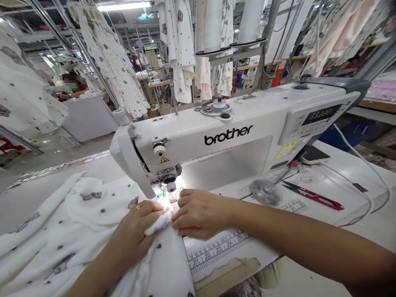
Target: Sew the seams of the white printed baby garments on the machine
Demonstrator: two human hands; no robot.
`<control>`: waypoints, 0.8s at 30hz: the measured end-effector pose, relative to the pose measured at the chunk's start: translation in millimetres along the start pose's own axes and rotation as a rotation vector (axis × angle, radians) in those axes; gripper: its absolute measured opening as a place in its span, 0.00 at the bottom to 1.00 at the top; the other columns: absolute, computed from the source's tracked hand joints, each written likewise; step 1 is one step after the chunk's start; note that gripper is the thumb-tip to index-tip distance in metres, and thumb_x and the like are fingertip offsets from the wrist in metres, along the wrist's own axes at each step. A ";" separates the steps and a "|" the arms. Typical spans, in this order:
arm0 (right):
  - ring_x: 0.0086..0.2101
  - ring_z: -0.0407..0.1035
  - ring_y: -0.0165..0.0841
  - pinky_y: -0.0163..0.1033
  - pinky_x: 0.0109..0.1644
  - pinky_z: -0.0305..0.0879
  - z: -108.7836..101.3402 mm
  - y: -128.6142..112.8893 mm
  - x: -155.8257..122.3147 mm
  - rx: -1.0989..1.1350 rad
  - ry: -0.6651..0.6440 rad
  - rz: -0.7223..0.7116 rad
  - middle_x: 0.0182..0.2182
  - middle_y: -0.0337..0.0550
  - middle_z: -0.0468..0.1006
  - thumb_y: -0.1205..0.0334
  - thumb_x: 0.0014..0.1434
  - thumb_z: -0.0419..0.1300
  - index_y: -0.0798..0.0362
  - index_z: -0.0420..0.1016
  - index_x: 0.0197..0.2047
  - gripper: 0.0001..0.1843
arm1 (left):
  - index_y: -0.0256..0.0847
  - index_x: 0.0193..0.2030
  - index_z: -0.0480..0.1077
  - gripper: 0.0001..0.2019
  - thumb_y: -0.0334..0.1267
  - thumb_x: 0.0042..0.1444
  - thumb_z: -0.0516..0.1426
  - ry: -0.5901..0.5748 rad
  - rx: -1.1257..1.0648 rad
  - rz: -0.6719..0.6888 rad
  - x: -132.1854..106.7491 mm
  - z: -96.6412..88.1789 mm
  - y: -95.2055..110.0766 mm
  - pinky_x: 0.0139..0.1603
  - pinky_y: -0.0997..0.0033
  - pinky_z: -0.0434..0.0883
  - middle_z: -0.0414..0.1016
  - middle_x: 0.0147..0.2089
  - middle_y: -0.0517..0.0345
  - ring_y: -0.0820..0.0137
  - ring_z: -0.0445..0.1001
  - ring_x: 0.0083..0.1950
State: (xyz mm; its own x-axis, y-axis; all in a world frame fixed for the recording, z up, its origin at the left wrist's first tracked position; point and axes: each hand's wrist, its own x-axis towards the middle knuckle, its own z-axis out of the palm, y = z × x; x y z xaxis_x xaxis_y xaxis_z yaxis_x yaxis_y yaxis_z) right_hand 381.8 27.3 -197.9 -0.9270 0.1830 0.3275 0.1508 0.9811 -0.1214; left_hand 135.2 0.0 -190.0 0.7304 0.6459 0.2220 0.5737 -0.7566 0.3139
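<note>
White plush fabric (102,210) printed with small bears and dots is spread over the left of the sewing table and hangs toward me. A white sewing machine (192,140) stands over it, its lamp lighting the needle area (165,192). My left hand (139,222), with a ring on one finger, grips a folded edge of the fabric just in front of the presser foot. Close beside it, my right hand (198,212) has its fingers closed on the fabric's right edge. The fingertips of both hands are partly hidden in the bright light and cloth.
Red-handled thread snips (315,196) and a clear round plastic object (266,192) lie right of my right forearm. A printed ruler (216,249) runs along the table's front. Thread cones (213,27) stand above the machine. Printed garments (177,49) hang behind; a person (72,84) sits far left.
</note>
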 end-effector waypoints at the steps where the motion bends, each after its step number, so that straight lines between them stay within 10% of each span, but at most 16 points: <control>1: 0.31 0.60 0.31 0.40 0.48 0.54 0.3 0.1 -0.1 0.008 0.005 0.002 0.31 0.33 0.78 0.62 0.68 0.53 0.52 0.71 0.33 0.12 | 0.43 0.51 0.72 0.15 0.28 0.62 0.50 0.001 -0.033 -0.038 0.4 -0.3 0.4 0.50 0.65 0.69 0.72 0.52 0.52 0.64 0.71 0.51; 9: 0.30 0.63 0.32 0.41 0.45 0.57 1.0 2.6 0.5 -0.061 0.060 0.099 0.28 0.39 0.77 0.57 0.69 0.52 0.53 0.72 0.30 0.17 | 0.42 0.56 0.67 0.20 0.27 0.58 0.53 -0.042 0.196 0.042 -2.5 3.1 4.7 0.54 0.55 0.69 0.72 0.52 0.51 0.58 0.70 0.55; 15: 0.49 0.66 0.35 0.41 0.57 0.56 -1.0 1.9 0.3 -0.003 0.105 0.193 0.54 0.41 0.75 0.59 0.68 0.56 0.54 0.71 0.53 0.13 | 0.41 0.61 0.64 0.22 0.29 0.59 0.53 -0.029 0.323 0.089 -14.3 6.1 8.7 0.57 0.54 0.70 0.67 0.61 0.47 0.56 0.67 0.60; 24: 0.49 0.62 0.36 0.44 0.59 0.52 -0.5 -2.1 2.9 -0.028 0.027 0.287 0.47 0.41 0.77 0.59 0.69 0.55 0.53 0.73 0.50 0.11 | 0.42 0.63 0.63 0.29 0.25 0.52 0.51 0.015 0.351 0.130 -13.5 10.3 -2.9 0.59 0.55 0.71 0.70 0.61 0.49 0.57 0.67 0.63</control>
State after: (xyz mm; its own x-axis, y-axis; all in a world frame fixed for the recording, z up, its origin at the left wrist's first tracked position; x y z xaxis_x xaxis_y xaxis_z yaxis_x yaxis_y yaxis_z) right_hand 378.9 25.9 -196.3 -0.8355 0.4547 0.3084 0.4153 0.8902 -0.1874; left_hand 127.4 -7.5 -203.3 0.8014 0.5416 0.2539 0.5706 -0.8195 -0.0529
